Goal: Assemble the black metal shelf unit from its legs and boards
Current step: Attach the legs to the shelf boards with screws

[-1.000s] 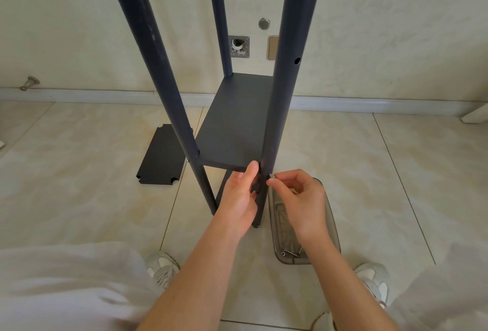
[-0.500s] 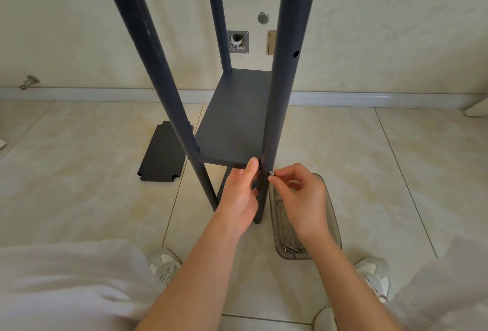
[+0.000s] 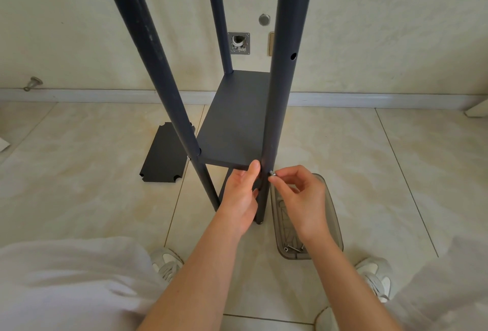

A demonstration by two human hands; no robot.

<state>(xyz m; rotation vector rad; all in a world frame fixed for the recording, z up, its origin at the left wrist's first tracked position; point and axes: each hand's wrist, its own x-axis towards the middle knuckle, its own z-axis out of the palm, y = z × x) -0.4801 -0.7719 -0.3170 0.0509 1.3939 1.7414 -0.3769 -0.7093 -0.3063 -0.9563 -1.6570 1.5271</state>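
Over pale tiled floor (image 3: 79, 198), pinching small silver screw (image 3: 272, 173) in right hand (image 3: 301, 198) against round black metal leg (image 3: 284, 80) beside fitted black board (image 3: 237, 119), gripping leg with left hand (image 3: 241, 198), holding screw square while turning.

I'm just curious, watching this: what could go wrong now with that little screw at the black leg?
The small silver screw, pinched by the right hand against the tall black metal leg, might slip and roll away. If the left hand, gripping that leg, lets it shift against the black shelf board, the holes may misalign and the screw could go in crooked.
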